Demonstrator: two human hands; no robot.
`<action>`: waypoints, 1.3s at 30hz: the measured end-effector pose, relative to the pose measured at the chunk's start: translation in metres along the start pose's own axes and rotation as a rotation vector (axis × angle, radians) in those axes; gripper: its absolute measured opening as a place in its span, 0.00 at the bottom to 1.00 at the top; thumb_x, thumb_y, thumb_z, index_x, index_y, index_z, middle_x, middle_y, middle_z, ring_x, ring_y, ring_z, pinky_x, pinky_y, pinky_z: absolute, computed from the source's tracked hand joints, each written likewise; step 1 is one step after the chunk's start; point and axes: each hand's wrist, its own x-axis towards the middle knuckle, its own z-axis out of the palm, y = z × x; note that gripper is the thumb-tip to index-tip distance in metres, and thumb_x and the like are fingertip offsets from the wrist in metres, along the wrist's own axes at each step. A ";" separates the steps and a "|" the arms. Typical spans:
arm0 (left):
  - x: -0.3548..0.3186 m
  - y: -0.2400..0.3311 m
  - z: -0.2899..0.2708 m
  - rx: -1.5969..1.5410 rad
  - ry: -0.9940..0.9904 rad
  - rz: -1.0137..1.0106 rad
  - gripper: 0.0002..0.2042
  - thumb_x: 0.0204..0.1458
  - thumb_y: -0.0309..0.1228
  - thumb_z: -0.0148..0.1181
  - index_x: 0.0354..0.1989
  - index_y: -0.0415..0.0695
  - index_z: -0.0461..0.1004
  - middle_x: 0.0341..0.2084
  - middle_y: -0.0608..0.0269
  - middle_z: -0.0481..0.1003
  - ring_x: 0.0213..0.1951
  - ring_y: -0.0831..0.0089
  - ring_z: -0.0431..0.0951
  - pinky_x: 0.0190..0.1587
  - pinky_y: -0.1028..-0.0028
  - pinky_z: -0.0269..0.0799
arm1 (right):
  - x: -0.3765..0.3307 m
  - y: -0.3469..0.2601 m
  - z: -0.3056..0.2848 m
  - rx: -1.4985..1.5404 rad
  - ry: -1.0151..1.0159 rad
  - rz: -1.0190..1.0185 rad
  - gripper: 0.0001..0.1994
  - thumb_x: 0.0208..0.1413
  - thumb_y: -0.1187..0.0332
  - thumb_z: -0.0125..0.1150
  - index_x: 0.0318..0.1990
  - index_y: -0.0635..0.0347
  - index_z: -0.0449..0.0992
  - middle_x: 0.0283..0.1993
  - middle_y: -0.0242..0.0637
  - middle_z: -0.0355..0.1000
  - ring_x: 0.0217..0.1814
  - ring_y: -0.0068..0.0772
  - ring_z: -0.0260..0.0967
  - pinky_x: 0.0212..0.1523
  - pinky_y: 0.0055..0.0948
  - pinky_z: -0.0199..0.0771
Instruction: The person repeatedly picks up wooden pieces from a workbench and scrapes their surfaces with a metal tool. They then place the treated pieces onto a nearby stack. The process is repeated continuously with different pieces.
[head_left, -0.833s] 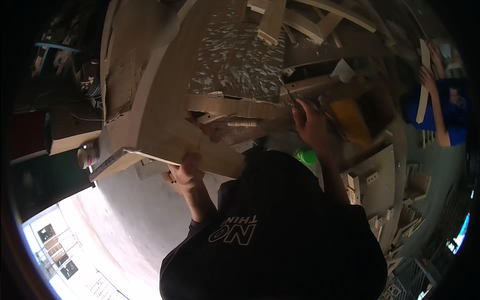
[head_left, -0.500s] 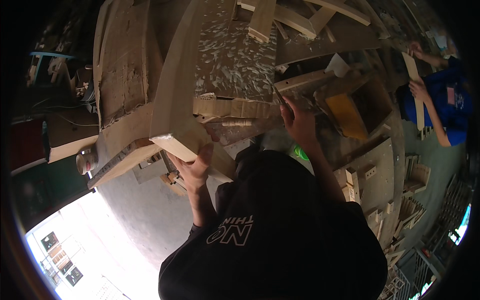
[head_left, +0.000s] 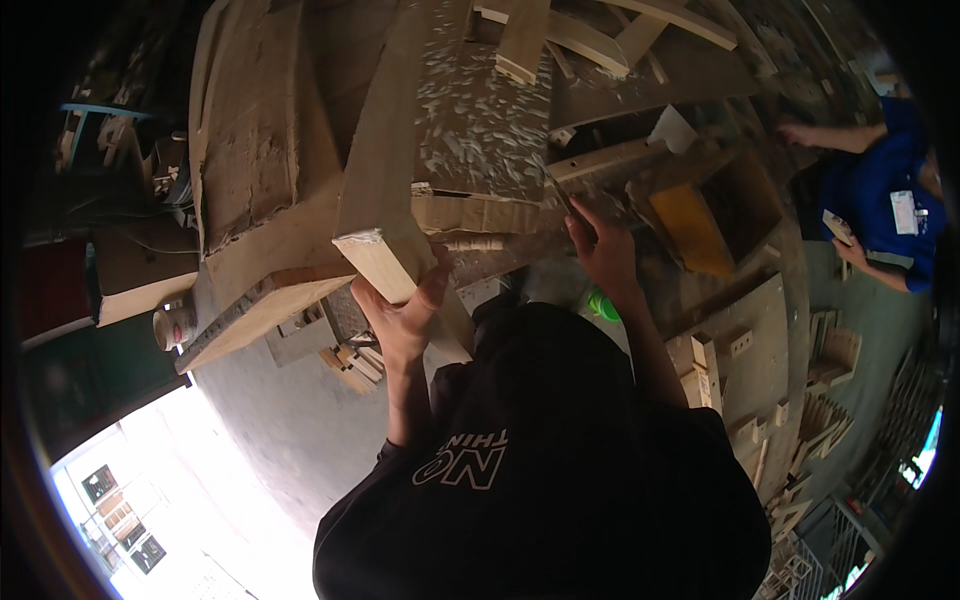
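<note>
My left hand [head_left: 405, 312] is wrapped around the near end of a long, thick wooden piece [head_left: 385, 170], its thumb over the pale lower part. The piece stretches away from me across the workbench. To the right, my right hand [head_left: 605, 250] is closed, with a thin dark stick-like tool [head_left: 557, 187] at its fingertips. Its exact kind is too dim to make out. Beyond the tool lies a brown board [head_left: 480, 135] spotted with many pale flakes or smears.
A large wooden panel [head_left: 250, 130] lies left, with a jar [head_left: 175, 327] near its lower corner. An open wooden box [head_left: 680, 235] stands right of my right hand. Wooden bars [head_left: 525, 45] lie at the back. A co-worker in blue [head_left: 880, 190] stands far right, holding a wooden piece.
The wooden piece and my left hand have shifted right, and the piece has turned slightly. My right hand stays nearly in place. The co-worker's long board has swung down, one hand off it.
</note>
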 end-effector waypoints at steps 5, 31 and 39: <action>0.001 0.004 0.001 0.018 -0.010 0.001 0.10 0.39 0.25 0.63 0.32 0.36 0.76 0.27 0.63 0.77 0.28 0.76 0.76 0.34 0.77 0.72 | -0.007 0.002 0.000 0.011 0.039 -0.047 0.15 0.55 0.64 0.61 0.49 0.55 0.77 0.32 0.47 0.77 0.31 0.50 0.76 0.32 0.40 0.75; -0.001 0.009 0.014 0.298 0.099 0.085 0.18 0.40 0.26 0.66 0.40 0.32 0.74 0.28 0.61 0.78 0.32 0.80 0.75 0.38 0.79 0.71 | -0.047 -0.068 -0.054 0.194 -0.156 0.159 0.15 0.59 0.67 0.55 0.51 0.62 0.75 0.30 0.49 0.75 0.30 0.48 0.75 0.28 0.35 0.71; -0.003 0.017 0.021 0.305 0.071 0.094 0.19 0.39 0.27 0.67 0.41 0.32 0.74 0.30 0.59 0.79 0.33 0.78 0.77 0.40 0.77 0.72 | 0.001 -0.121 -0.127 0.341 -0.170 -0.340 0.15 0.51 0.74 0.61 0.48 0.59 0.79 0.20 0.32 0.70 0.19 0.22 0.61 0.24 0.25 0.62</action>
